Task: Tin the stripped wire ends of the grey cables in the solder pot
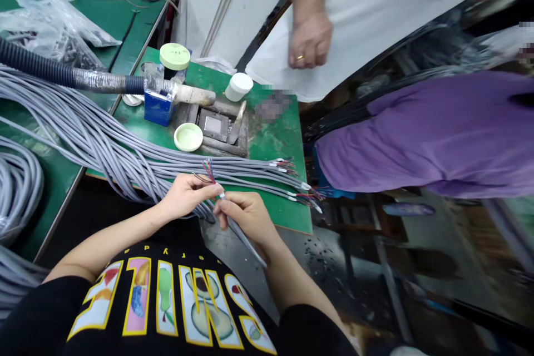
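Note:
My left hand [186, 194] pinches the thin coloured wires [208, 171] that fan out of the stripped end of a grey cable [244, 236]. My right hand [246, 216] is closed round that same cable just below the stripped end; the cable runs down past my right wrist. Both hands meet over the near edge of a small green table [275, 136]. A thick bundle of grey cables [104, 147] lies across the table from the left, their stripped ends [306, 192] with coloured wires reaching its right edge.
On the table stand a blue block holding a tool [158, 105], a metal tray with a blade [223, 125], a pale green lid [188, 137], a green-capped jar [175, 58] and a white jar [239, 87]. Two other people stand close at the right; one's hand [309, 39] hangs above.

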`<state>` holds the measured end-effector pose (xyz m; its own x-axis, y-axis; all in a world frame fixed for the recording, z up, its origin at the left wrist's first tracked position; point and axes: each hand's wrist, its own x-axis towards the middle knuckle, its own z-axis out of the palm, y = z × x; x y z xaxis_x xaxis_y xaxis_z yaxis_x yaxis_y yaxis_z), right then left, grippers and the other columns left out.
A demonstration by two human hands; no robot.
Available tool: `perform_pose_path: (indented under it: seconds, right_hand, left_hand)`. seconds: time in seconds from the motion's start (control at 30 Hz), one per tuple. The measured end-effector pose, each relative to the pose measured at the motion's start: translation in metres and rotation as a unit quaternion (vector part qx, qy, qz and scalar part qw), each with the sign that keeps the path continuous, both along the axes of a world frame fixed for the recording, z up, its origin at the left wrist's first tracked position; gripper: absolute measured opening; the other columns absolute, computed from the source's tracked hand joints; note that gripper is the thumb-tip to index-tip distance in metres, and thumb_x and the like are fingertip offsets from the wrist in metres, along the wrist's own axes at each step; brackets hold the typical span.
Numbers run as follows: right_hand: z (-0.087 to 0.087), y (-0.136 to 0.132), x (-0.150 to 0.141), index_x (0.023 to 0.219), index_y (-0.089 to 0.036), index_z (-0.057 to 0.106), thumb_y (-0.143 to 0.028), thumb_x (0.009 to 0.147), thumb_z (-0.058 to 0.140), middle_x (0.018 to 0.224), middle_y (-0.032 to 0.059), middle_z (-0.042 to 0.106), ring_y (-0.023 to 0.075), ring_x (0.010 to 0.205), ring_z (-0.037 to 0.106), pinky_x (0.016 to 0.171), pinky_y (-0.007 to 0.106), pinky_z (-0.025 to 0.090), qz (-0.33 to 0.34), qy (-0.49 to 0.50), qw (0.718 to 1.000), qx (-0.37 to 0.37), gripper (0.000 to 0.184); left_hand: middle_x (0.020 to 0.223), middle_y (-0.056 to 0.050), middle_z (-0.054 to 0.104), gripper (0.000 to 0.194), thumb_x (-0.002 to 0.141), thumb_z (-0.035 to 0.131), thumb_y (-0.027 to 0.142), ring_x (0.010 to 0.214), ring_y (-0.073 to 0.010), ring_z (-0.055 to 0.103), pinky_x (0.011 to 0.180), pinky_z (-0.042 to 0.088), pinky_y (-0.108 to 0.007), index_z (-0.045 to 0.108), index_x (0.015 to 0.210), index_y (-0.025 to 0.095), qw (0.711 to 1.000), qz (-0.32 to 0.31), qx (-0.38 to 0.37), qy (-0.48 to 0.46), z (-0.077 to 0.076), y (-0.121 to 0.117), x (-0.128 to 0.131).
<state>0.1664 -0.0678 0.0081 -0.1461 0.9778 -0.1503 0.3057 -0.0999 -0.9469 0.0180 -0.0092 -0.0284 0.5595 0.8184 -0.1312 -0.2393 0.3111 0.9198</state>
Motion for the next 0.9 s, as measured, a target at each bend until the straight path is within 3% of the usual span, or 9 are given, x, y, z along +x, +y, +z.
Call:
perform_pose_path:
  seconds: [0.13,0.27,0.4,0.53,0.63,0.73,0.83,0.9]
  right_hand:
    - [-0.004,0.002,-0.009,0.054,-0.019,0.060,-0.038,0.076,0.059,0.037,-0.0034,0.054,0.0085,0.034,0.045,0.042,0.022,0.036,-0.043,0.063,0.995,-0.061,0.030]
    - [-0.007,0.001,-0.012,0.053,-0.018,0.060,-0.039,0.074,0.061,0.038,-0.0031,0.054,0.0081,0.035,0.045,0.042,0.022,0.035,-0.052,0.081,0.992,-0.082,0.030]
    - [-0.010,0.004,-0.012,0.062,-0.017,0.062,-0.044,0.070,0.067,0.040,-0.0032,0.056,0.0085,0.035,0.046,0.041,0.021,0.036,-0.049,0.139,0.982,-0.120,0.028]
    - [-0.007,0.015,-0.010,0.074,-0.020,0.055,-0.054,0.066,0.070,0.039,-0.0054,0.056,0.0096,0.030,0.044,0.034,0.020,0.032,-0.006,0.203,0.963,-0.177,0.038]
    - [0.003,0.024,-0.010,0.069,-0.021,0.050,-0.054,0.073,0.065,0.040,-0.0063,0.055,0.0088,0.031,0.045,0.036,0.020,0.036,0.009,0.144,0.979,-0.144,0.037]
    - [0.012,0.029,-0.012,0.070,-0.020,0.053,-0.045,0.077,0.064,0.046,-0.0058,0.056,0.0092,0.038,0.052,0.043,0.021,0.042,-0.014,0.041,0.997,-0.063,0.028]
    - [0.013,0.030,-0.014,0.075,-0.019,0.058,-0.035,0.077,0.064,0.054,-0.0042,0.060,0.0104,0.048,0.058,0.051,0.023,0.047,-0.046,-0.014,0.998,0.026,0.017]
    - [0.011,0.031,-0.015,0.076,-0.018,0.059,-0.032,0.078,0.062,0.057,-0.0032,0.061,0.0109,0.051,0.060,0.053,0.024,0.049,-0.043,-0.014,0.998,0.040,0.014]
  left_hand:
    - [0.058,0.002,0.064,0.033,0.057,0.083,0.043,0.053,-0.0072,0.052,0.056,0.043,-0.021,0.068,0.065,0.015,0.993,0.059,-0.081,-0.055,-0.001,0.002,-0.002]
    - [0.062,0.001,0.067,0.033,0.058,0.082,0.042,0.051,-0.0055,0.052,0.054,0.041,-0.019,0.065,0.065,0.015,0.985,0.112,-0.105,-0.073,0.000,0.007,-0.007]
    - [0.060,-0.001,0.068,0.033,0.057,0.084,0.041,0.053,-0.0070,0.055,0.054,0.042,-0.019,0.065,0.062,0.014,0.985,0.122,-0.095,-0.071,0.000,0.009,-0.009]
    - [0.059,-0.001,0.067,0.034,0.056,0.084,0.042,0.054,-0.0088,0.057,0.055,0.044,-0.021,0.065,0.061,0.014,0.989,0.108,-0.081,-0.067,0.000,0.007,-0.008]
    - [0.057,0.000,0.066,0.036,0.054,0.084,0.043,0.053,-0.0094,0.057,0.056,0.046,-0.023,0.064,0.060,0.014,0.989,0.114,-0.067,-0.060,0.002,0.005,-0.008]
    - [0.056,0.001,0.065,0.038,0.054,0.084,0.045,0.053,-0.0098,0.057,0.057,0.047,-0.024,0.063,0.060,0.014,0.988,0.135,-0.060,-0.048,0.003,0.004,-0.010]
    - [0.057,0.001,0.065,0.038,0.053,0.084,0.045,0.055,-0.0104,0.059,0.059,0.049,-0.024,0.064,0.061,0.014,0.986,0.142,-0.066,-0.054,0.001,0.003,-0.011]
    - [0.058,0.001,0.065,0.037,0.052,0.085,0.044,0.056,-0.0104,0.059,0.060,0.049,-0.024,0.065,0.062,0.014,0.985,0.145,-0.071,-0.060,0.000,0.003,-0.012]
